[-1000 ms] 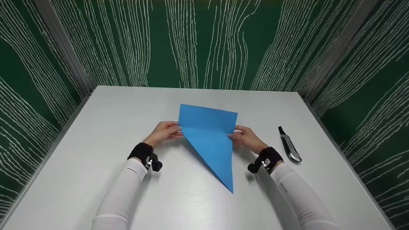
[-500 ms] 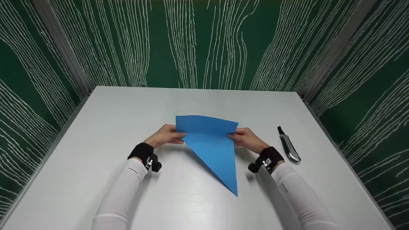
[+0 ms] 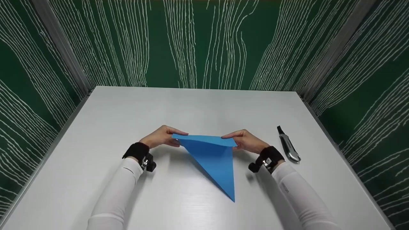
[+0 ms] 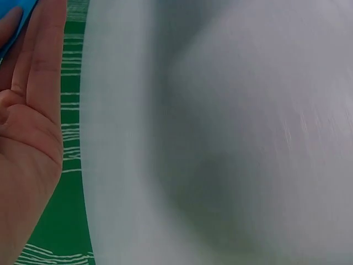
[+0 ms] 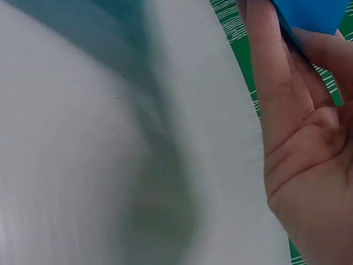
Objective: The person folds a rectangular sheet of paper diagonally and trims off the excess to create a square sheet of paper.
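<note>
A sheet of blue paper point(image 3: 214, 166), folded to a long point, is held up between my two hands over the table. Its upper part is bent over toward me as a narrow flap point(image 3: 204, 139). My left hand point(image 3: 162, 136) pinches the paper at its left end; the left wrist view shows only a blue corner point(image 4: 14, 16) by the thumb. My right hand point(image 3: 247, 140) pinches the right end, and in the right wrist view the paper point(image 5: 314, 15) lies between thumb and fingers. The lower tip points toward me, slanting to the right.
A grey utility knife point(image 3: 289, 147) with a black end lies on the white table point(image 3: 127, 108), to the right of my right hand. Green walls point(image 3: 159, 44) with white lines stand behind the table and at both sides. Each wrist wears a black camera strap point(image 3: 136, 151).
The paper's upper part, upright before, has bent down toward me into a narrow flap. Both hands have shifted their grip to the fold, fingers now lying along the top edge.
</note>
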`<state>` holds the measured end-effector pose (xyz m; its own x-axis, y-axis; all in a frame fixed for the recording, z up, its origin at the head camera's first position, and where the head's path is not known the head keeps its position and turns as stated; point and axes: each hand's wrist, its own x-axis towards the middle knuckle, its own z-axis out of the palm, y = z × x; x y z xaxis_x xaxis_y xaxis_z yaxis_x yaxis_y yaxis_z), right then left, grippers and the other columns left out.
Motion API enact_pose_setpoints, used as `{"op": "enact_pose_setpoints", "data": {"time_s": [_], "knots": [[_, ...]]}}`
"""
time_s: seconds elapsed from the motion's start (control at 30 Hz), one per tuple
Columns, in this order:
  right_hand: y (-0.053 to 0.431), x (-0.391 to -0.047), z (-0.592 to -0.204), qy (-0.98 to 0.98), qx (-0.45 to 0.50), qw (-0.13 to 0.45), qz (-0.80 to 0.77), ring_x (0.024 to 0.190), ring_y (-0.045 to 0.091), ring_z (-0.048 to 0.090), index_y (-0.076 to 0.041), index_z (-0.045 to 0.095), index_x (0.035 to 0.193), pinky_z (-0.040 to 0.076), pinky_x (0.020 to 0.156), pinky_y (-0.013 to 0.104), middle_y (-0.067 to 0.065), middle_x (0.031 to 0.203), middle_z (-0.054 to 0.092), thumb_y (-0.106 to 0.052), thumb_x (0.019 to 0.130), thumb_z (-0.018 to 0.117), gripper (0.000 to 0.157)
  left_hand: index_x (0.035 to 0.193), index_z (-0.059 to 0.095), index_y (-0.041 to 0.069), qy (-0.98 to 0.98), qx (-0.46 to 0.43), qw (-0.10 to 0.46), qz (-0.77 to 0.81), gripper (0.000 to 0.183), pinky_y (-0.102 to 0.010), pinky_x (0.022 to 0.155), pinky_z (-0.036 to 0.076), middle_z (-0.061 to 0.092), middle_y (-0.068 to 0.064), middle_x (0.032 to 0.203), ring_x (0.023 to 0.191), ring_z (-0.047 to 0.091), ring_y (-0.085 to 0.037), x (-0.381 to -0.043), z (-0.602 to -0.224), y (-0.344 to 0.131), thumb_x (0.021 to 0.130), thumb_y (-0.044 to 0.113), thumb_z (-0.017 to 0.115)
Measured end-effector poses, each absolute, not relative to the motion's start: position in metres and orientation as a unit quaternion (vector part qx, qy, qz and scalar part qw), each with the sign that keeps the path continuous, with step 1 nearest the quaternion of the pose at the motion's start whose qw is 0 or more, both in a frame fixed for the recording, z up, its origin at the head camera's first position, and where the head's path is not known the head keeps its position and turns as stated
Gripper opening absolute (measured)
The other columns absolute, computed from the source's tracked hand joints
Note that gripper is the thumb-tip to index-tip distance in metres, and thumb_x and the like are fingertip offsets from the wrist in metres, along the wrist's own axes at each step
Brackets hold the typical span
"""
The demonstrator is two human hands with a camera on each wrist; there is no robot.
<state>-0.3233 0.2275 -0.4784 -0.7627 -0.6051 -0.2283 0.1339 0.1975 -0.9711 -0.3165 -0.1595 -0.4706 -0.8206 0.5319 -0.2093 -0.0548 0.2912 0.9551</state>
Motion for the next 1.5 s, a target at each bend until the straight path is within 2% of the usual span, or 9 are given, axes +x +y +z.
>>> {"op": "enact_pose_setpoints", "data": {"time_s": [0.2, 0.37, 0.5, 0.57, 0.67, 0.83, 1.03, 1.23, 1.5], "knots": [[0.225, -0.322, -0.481, 0.693, -0.17, 0.299, -0.633, 0.054, 0.006, 0.035, -0.023, 0.077, 0.122, 0.025, 0.12, 0.072, -0.004, 0.088, 0.059, -0.001, 0.103, 0.037, 0.049, 0.136, 0.066, 0.0, 0.753, 0.172, 0.244, 0.586, 0.044, -0.045, 0.096, 0.06, 0.059, -0.023, 0.147, 0.093, 0.074, -0.014, -0.315, -0.471, -0.163, 0.101, -0.007, 0.039], [0.222, -0.32, -0.484, 0.671, -0.176, 0.293, -0.658, 0.054, 0.006, 0.029, -0.029, 0.078, 0.112, 0.018, 0.123, 0.074, -0.012, 0.068, 0.05, -0.009, 0.109, 0.038, 0.045, 0.129, 0.07, -0.001, 0.759, 0.186, 0.232, 0.579, 0.05, -0.048, 0.098, 0.06, 0.058, -0.022, 0.147, 0.064, 0.041, -0.009, -0.314, -0.468, -0.166, 0.098, -0.008, 0.031], [0.218, -0.319, -0.484, 0.679, -0.152, 0.271, -0.665, 0.061, 0.006, 0.029, -0.026, 0.078, 0.108, 0.041, 0.114, 0.052, -0.016, 0.094, 0.064, -0.008, 0.107, 0.035, 0.047, 0.126, 0.072, 0.0, 0.741, 0.183, 0.242, 0.599, 0.049, -0.045, 0.096, 0.061, 0.061, -0.019, 0.145, 0.073, 0.06, -0.006, -0.314, -0.465, -0.166, 0.097, -0.002, 0.032], [0.216, -0.318, -0.484, 0.678, -0.137, 0.266, -0.671, 0.067, 0.002, 0.044, -0.022, 0.078, 0.108, 0.049, 0.101, 0.039, -0.012, 0.118, 0.068, -0.008, 0.103, 0.032, 0.049, 0.126, 0.072, 0.0, 0.737, 0.175, 0.244, 0.605, 0.048, -0.04, 0.094, 0.062, 0.062, -0.018, 0.145, 0.085, 0.07, -0.007, -0.314, -0.463, -0.165, 0.098, 0.004, 0.033], [0.211, -0.318, -0.485, 0.685, -0.114, 0.245, -0.677, 0.08, 0.004, 0.067, -0.016, 0.078, 0.107, 0.054, 0.08, 0.024, -0.005, 0.119, 0.071, -0.014, 0.103, 0.036, 0.041, 0.124, 0.073, 0.002, 0.755, 0.15, 0.223, 0.598, 0.048, -0.031, 0.088, 0.061, 0.064, -0.017, 0.142, 0.093, 0.073, -0.011, -0.312, -0.461, -0.16, 0.1, 0.018, 0.035], [0.199, -0.317, -0.486, 0.733, -0.099, 0.189, -0.646, 0.097, 0.01, 0.072, -0.013, 0.076, 0.103, 0.062, 0.084, 0.027, -0.003, 0.108, 0.071, -0.026, 0.098, 0.071, 0.015, 0.108, 0.079, 0.01, 0.821, 0.088, 0.138, 0.547, 0.036, -0.024, 0.079, 0.058, 0.073, -0.008, 0.12, 0.095, 0.067, -0.011, -0.307, -0.461, -0.146, 0.1, 0.041, 0.062], [0.189, -0.314, -0.485, 0.765, -0.094, 0.145, -0.621, 0.093, 0.011, 0.07, -0.009, 0.068, 0.112, 0.061, 0.077, 0.026, -0.001, 0.105, 0.071, -0.016, 0.089, 0.081, 0.027, 0.085, 0.062, 0.015, 0.849, 0.062, 0.049, 0.522, 0.026, -0.029, 0.081, 0.036, 0.053, 0.0, 0.085, 0.089, 0.049, -0.018, -0.304, -0.463, -0.131, 0.086, 0.03, 0.084], [0.187, -0.315, -0.485, 0.774, -0.08, 0.148, -0.61, 0.099, 0.014, 0.071, -0.01, 0.055, 0.135, 0.06, 0.085, 0.028, 0.008, 0.108, 0.071, -0.017, 0.09, 0.08, 0.052, 0.096, 0.045, 0.014, 0.84, 0.042, 0.061, 0.537, 0.043, -0.034, 0.088, 0.042, 0.056, -0.014, 0.119, 0.109, 0.057, -0.027, -0.306, -0.463, -0.129, 0.084, 0.02, 0.086], [0.185, -0.312, -0.484, 0.782, -0.085, 0.141, -0.601, 0.091, 0.011, 0.065, -0.006, 0.055, 0.138, 0.057, 0.082, 0.023, -0.001, 0.086, 0.065, -0.015, 0.089, 0.082, 0.057, 0.124, 0.07, 0.005, 0.861, 0.064, 0.136, 0.486, 0.042, -0.048, 0.114, 0.046, 0.059, -0.02, 0.146, 0.135, 0.057, -0.036, -0.311, -0.458, -0.132, 0.088, 0.022, 0.081]]}}
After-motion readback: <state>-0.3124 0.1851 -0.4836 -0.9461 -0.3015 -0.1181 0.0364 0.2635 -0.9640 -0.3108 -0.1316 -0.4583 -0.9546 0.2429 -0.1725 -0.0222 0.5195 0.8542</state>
